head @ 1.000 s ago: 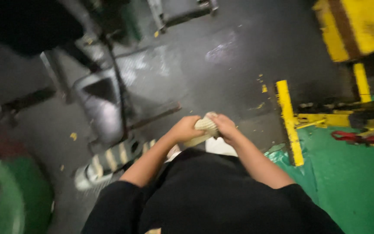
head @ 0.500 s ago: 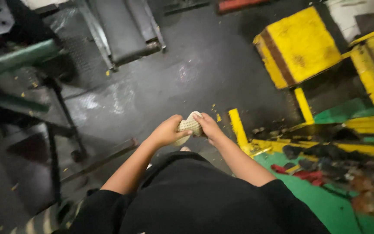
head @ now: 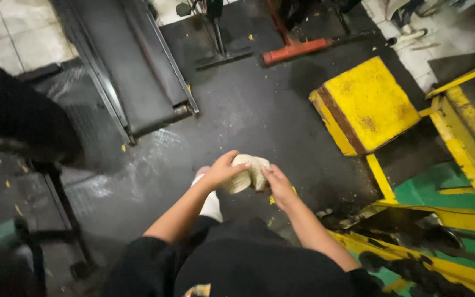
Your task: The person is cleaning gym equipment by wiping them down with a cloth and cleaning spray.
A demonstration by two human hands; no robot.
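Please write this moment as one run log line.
left hand: grips cream textured piece | right hand: grips same piece | below: dark floor

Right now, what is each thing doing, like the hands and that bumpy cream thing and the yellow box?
Left hand: closed on the bumpy cream piece, thumb on top.
Right hand: gripping the other end of it.
Bumpy cream piece: held up between both hands, bent over.
Yellow box: standing on the floor, tilted in view, worn on top.
Dark floor: shiny, with small yellow bits scattered on it.
Grey ramp: lying flat on the floor.
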